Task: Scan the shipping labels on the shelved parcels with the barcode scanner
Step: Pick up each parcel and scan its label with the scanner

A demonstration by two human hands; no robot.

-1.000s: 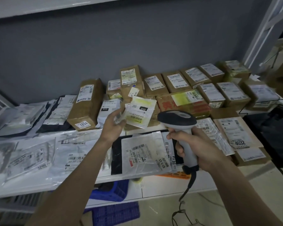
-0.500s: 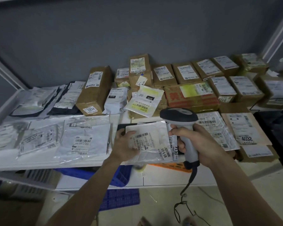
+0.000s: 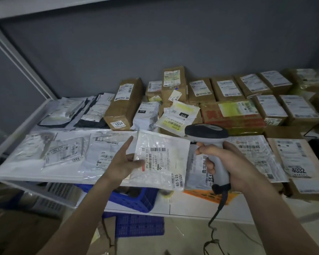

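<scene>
Two hands — left hand (image 3: 122,164) holds pouch (image 3: 160,159), right hand (image 3: 234,166) scanner (image 3: 210,142).

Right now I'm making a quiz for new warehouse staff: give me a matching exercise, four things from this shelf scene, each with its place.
Things:
1. scanner
2. clear mailer
3. blue crate
4. box marked 1834

Places:
A. under the shelf
B. in the right hand
C. standing at the back of the shelf
D. held up by the left hand

Pairs: 1-B, 2-D, 3-A, 4-C

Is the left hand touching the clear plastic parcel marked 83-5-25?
Touching. The head view shows the left hand with its thumb laid over the clear parcel at its left edge.
</scene>
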